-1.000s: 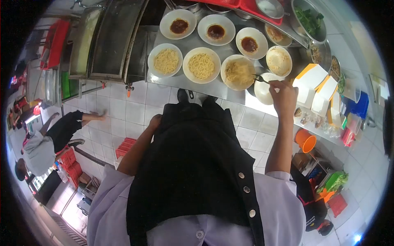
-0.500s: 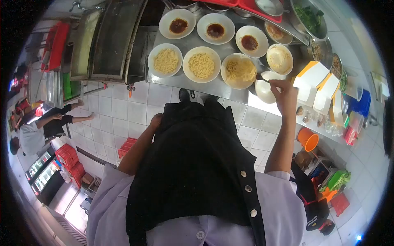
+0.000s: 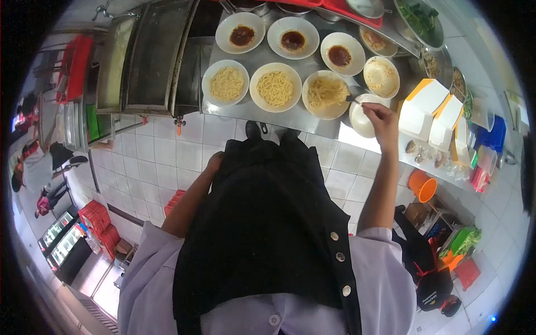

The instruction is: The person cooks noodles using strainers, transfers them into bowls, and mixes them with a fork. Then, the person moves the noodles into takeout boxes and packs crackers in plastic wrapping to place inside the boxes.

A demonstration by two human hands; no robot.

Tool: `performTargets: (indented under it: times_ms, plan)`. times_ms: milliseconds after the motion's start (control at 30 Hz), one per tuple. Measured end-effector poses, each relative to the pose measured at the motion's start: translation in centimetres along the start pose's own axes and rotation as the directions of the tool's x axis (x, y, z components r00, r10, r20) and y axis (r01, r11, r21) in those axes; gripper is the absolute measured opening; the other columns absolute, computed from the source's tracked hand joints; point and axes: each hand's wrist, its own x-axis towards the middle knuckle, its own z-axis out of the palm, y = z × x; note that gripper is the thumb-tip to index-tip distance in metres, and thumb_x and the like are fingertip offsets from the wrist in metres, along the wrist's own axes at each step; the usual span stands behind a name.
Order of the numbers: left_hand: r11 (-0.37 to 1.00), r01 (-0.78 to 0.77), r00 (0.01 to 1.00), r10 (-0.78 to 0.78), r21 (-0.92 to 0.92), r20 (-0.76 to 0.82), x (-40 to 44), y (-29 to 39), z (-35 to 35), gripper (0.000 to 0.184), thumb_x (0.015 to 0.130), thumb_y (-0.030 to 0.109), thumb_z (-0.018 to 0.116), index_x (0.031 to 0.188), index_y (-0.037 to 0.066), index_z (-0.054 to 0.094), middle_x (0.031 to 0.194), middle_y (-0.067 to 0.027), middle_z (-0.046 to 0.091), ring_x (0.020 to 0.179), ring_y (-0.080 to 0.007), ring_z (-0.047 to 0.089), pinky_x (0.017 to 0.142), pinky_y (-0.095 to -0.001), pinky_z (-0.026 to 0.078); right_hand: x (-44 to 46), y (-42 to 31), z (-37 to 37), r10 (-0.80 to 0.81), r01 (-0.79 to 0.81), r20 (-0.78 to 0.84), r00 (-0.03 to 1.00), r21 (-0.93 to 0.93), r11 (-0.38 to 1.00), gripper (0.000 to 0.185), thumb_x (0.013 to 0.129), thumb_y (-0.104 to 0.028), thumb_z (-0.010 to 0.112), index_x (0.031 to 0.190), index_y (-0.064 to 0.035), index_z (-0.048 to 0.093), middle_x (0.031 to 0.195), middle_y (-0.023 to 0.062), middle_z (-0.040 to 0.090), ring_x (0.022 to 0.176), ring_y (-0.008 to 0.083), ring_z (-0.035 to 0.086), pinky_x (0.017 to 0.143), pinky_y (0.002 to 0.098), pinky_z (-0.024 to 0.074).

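My right hand (image 3: 382,120) is closed on the handle of a fork (image 3: 355,99). The fork's head is in the noodles (image 3: 326,92) of the rightmost noodle bowl (image 3: 312,114), whose strands are bunched up toward it. Below the handle sits a white bowl (image 3: 362,124) with nothing visible in it. Two more bowls of noodles (image 3: 275,88) (image 3: 227,84) stand to the left. Behind them are three white bowls with dark brown sauce (image 3: 242,36) (image 3: 292,40) (image 3: 339,55). My left hand (image 3: 214,162) hangs beside my black apron (image 3: 251,223), its fingers mostly hidden.
At the right of the steel counter (image 3: 329,127) are a sauce-smeared bowl (image 3: 381,77), white-and-yellow boxes (image 3: 427,97) and small plastic bags (image 3: 432,156). A pot of greens (image 3: 419,22) stands at the back. An orange bucket (image 3: 422,186) is below; other people are at both sides.
My right hand has shifted slightly left and down with the fork. The noodles in the rightmost bowl have been pulled into a raised bunch. My left hand stays about where it was.
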Motion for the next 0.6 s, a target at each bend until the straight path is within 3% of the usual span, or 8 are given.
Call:
performTargets:
  times_ms: [33, 100, 200, 233, 333, 400, 533, 600]
  plan:
    - [0.999, -0.018, 1.000, 0.018, 0.027, 0.017, 0.4, -1.1, 0.1, 0.038, 0.103, 0.024, 0.055, 0.121, -0.002, 0.075, 0.122, -0.0236, 0.075, 0.114, -0.0374, 0.072, 0.102, -0.0447, 0.055, -1.1, -1.6, -0.5, -0.065, 0.050, -0.035, 0.997, -0.328, 0.943, 0.018, 0.094, -0.019, 0.078, 0.108, -0.0122, 0.086, 0.103, 0.0070, 0.083, 0.091, 0.0207, 0.077, 0.085, 0.0392, 0.0553]
    - [0.997, 0.035, 0.999, -0.036, 0.076, 0.012, -0.2, 0.3, -0.7, 0.039, 0.102, 0.024, 0.054, 0.121, -0.002, 0.075, 0.122, -0.0241, 0.075, 0.115, -0.0381, 0.072, 0.103, -0.0448, 0.055, -2.9, -5.9, 0.0, -0.210, 0.083, -0.035, 0.977, -0.846, 0.526, 0.015, 0.092, -0.019, 0.078, 0.104, -0.0150, 0.086, 0.102, 0.0054, 0.082, 0.092, 0.0239, 0.075, 0.085, 0.0428, 0.0528]
    - [0.978, 0.003, 1.000, -0.006, 0.208, 0.016, 0.2, 2.4, -1.4, 0.038, 0.101, 0.022, 0.054, 0.121, -0.003, 0.075, 0.122, -0.0243, 0.075, 0.116, -0.0388, 0.071, 0.103, -0.0450, 0.054, -4.0, -7.3, 2.4, -0.292, 0.115, -0.047, 0.955, -0.850, 0.514, 0.012, 0.091, -0.019, 0.078, 0.100, -0.0183, 0.086, 0.097, 0.0046, 0.081, 0.093, 0.0273, 0.073, 0.084, 0.0469, 0.0493]
    - [0.964, -0.019, 1.000, 0.013, 0.264, 0.022, 0.1, 2.4, -1.7, 0.038, 0.101, 0.021, 0.054, 0.121, -0.003, 0.075, 0.121, -0.0243, 0.075, 0.116, -0.0390, 0.071, 0.103, -0.0451, 0.054, -4.1, -6.7, 3.7, -0.267, 0.138, -0.048, 0.962, -0.761, 0.634, 0.014, 0.091, -0.019, 0.077, 0.102, -0.0187, 0.086, 0.099, 0.0074, 0.080, 0.092, 0.0280, 0.073, 0.089, 0.0460, 0.0509]
    - [0.999, -0.044, 0.998, 0.043, 0.028, 0.043, 2.4, -1.2, -2.0, 0.037, 0.099, 0.022, 0.058, 0.121, -0.003, 0.075, 0.120, -0.0239, 0.076, 0.116, -0.0395, 0.071, 0.103, -0.0451, 0.054, -4.7, -4.5, 8.5, -0.014, -0.026, -0.057, 0.998, -0.644, 0.765, 0.020, 0.093, -0.023, 0.075, 0.109, -0.0164, 0.085, 0.102, 0.0147, 0.081, 0.091, 0.0373, 0.077, 0.087, 0.0489, 0.0580]
    - [0.999, 0.018, 0.999, -0.019, 0.040, 0.026, 2.3, -0.2, -2.1, 0.037, 0.098, 0.023, 0.061, 0.121, -0.002, 0.075, 0.119, -0.0235, 0.076, 0.116, -0.0393, 0.071, 0.102, -0.0450, 0.054, -5.2, -3.8, 10.1, 0.156, -0.172, -0.079, 0.985, -0.603, 0.779, 0.022, 0.095, -0.024, 0.072, 0.111, -0.0150, 0.085, 0.104, 0.0166, 0.081, 0.091, 0.0395, 0.077, 0.082, 0.0510, 0.0596]
    - [0.998, 0.033, 0.999, -0.034, 0.046, 0.026, 3.1, -2.0, -3.0, 0.037, 0.095, 0.025, 0.064, 0.121, 0.001, 0.076, 0.119, -0.0229, 0.077, 0.115, -0.0389, 0.072, 0.102, -0.0447, 0.055, -6.2, -2.8, 7.6, -0.222, -0.059, -0.216, 0.951, -0.831, 0.553, 0.018, 0.097, -0.019, 0.070, 0.106, -0.0162, 0.085, 0.094, 0.0118, 0.079, 0.085, 0.0351, 0.076, 0.080, 0.0510, 0.0571]
    - [0.998, 0.042, 0.998, -0.040, -0.038, 0.055, 3.9, -5.0, -3.1, 0.037, 0.096, 0.023, 0.064, 0.122, 0.000, 0.076, 0.120, -0.0224, 0.077, 0.114, -0.0381, 0.072, 0.102, -0.0445, 0.055, -6.3, -6.7, 7.4, -0.231, -0.089, -0.207, 0.951, -0.896, 0.435, 0.024, 0.095, -0.014, 0.072, 0.114, -0.0218, 0.083, 0.104, 0.0074, 0.080, 0.085, 0.0320, 0.075, 0.084, 0.0469, 0.0496]
